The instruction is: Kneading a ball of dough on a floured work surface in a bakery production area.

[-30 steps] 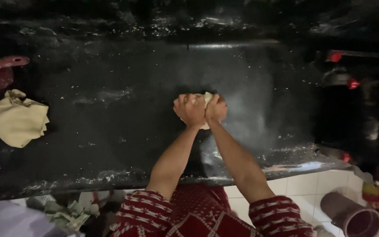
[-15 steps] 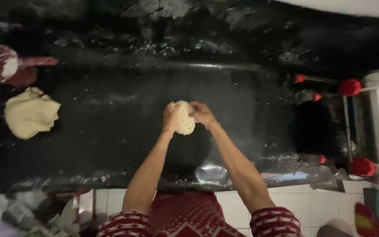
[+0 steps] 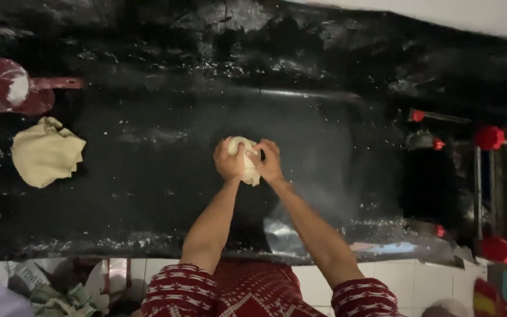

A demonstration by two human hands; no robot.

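A pale lump of dough rests on the black floured worktop, near its middle. My left hand wraps its left side and my right hand wraps its right side, both gripping it. My forearms reach up from red patterned sleeves at the bottom edge. Most of the dough is hidden by my fingers.
A folded sheet of yellowish dough lies at the left. Behind it sits a red scoop dusted with flour. A machine with red knobs and a metal roller stands at the right. White tiles front the counter.
The dough and both hands have stayed near the worktop's middle, pressing and turning the lump. The camera has tilted, bringing the red scoop fully into view at the left.
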